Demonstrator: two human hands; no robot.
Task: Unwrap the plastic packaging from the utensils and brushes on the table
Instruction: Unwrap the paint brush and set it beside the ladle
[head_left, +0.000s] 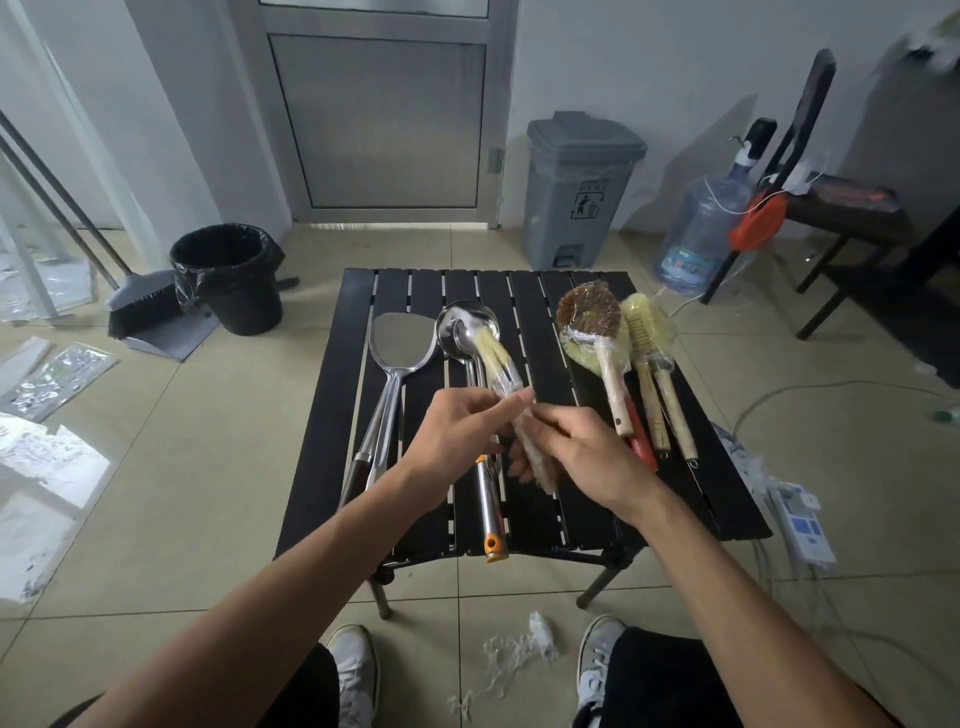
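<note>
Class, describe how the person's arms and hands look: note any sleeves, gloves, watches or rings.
The left forearm and right forearm are bare down to the picture's edge; no sleeves show. The left hand and right hand wear no gloves; no watch, bracelet or ring is visible.

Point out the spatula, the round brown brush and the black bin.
spatula (401, 340), head view, middle of its flat blade.
round brown brush (588, 310), head view, wrapped bristle head.
black bin (249, 307), head view, front wall.
</note>
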